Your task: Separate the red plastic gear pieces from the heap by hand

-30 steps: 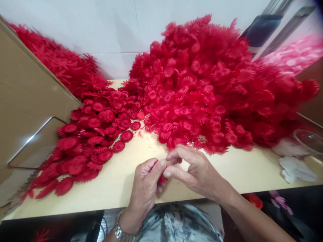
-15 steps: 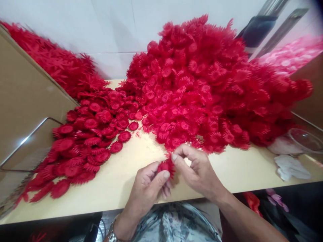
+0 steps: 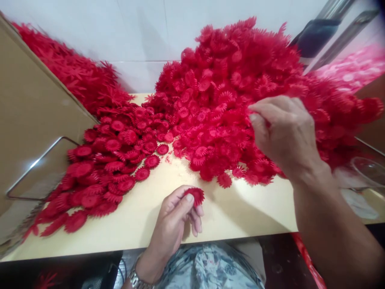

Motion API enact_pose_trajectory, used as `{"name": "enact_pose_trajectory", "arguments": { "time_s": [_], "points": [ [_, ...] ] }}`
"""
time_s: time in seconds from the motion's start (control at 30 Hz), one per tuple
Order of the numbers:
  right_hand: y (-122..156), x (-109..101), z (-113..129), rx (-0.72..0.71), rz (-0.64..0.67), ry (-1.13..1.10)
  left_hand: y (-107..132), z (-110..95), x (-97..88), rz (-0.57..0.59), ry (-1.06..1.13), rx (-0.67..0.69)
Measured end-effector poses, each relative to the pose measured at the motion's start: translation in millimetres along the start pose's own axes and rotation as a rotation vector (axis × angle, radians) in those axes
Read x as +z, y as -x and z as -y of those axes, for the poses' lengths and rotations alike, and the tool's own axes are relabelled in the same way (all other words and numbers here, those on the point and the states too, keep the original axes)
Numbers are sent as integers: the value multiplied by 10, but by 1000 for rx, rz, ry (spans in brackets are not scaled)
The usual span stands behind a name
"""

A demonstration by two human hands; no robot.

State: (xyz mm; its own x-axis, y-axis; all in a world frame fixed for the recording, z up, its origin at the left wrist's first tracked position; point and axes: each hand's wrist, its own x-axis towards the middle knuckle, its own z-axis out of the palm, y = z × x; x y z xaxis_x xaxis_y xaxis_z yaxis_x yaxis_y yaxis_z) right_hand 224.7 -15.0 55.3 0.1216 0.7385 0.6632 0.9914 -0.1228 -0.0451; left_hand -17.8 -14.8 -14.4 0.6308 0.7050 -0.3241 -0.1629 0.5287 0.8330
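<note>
My left hand [image 3: 177, 222] pinches a small red plastic flower piece [image 3: 195, 195] between thumb and fingers, just above the pale table's [image 3: 240, 212] near edge. My right hand [image 3: 285, 134] is raised over the big heap of red flower pieces [image 3: 234, 92], with its fingers curled down into the heap. Whether they hold a piece is hidden. A flatter pile of red flower pieces [image 3: 111, 164] lies to the left of my left hand.
A brown cardboard box wall [image 3: 33, 116] with a metal handle [image 3: 39, 164] stands at the left, with red leaf-like pieces [image 3: 75, 80] behind it. Pink pieces [image 3: 351, 68] lie at the far right. A clear plastic cup [image 3: 369, 170] and white cloth sit at the right edge.
My right hand has left my left hand and moved up and right onto the big heap. My left hand stays put, still gripping the red flower piece.
</note>
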Motion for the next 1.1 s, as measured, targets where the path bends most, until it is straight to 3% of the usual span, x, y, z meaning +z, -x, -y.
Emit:
{"name": "enact_pose_trajectory", "arguments": {
  "time_s": [0.07, 0.17, 0.37, 0.63, 0.8, 0.93, 1.1],
  "points": [
    [180, -28, 159, -59, -14, -149, -14, 23, -1, -29, -5, -5],
    [445, -41, 387, -95, 105, -397, -39, 61, 7, -122, -49, -7],
    [758, -35, 682, -29, 269, -783, -51, 65, 54, -223, -140, 9],
    [823, -6, 884, 135, 414, -1012, -73, 73, 109, -230, -247, 46],
    [869, 35, 870, 201, 500, -1092, -46, 98, 37, -143, -341, 54],
    [907, 36, 902, 383, 413, -1052, 2, 60, 41, -38, -407, 33],
    [834, 41, 843, 465, 194, -993, 64, 24, 56, -105, -325, 40]
  ]
}}
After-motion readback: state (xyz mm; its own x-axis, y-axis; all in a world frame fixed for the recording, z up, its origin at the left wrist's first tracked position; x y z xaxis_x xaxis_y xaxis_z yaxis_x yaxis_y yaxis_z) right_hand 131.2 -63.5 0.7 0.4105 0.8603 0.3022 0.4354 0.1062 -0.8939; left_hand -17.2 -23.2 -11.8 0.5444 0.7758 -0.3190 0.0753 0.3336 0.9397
